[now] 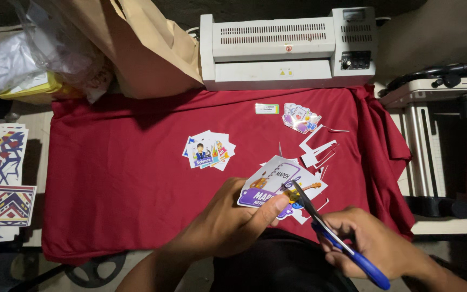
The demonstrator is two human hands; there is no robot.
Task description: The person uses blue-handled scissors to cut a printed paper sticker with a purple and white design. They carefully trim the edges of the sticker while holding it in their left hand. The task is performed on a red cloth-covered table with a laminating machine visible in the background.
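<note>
My left hand point(233, 219) pinches a printed sticker sheet point(273, 181) with purple and orange artwork, held just above the red cloth point(114, 178). My right hand point(374, 243) grips blue-handled scissors point(333, 235); their blades point up-left and bite into the sheet's right side. White paper offcuts point(317, 151) lie scattered just beyond the sheet. A small fan of cut picture cards point(209, 150) rests on the cloth at centre, and another small stack of cut stickers point(300, 118) lies farther back, next to a small label strip point(267, 108).
A white laminating machine point(287, 48) stands at the back edge. A brown paper bag point(147, 43) and plastic wrapping point(22, 54) sit back left. Patterned printed sheets point(4, 184) lie at far left. A paper cutter point(449, 140) stands at right.
</note>
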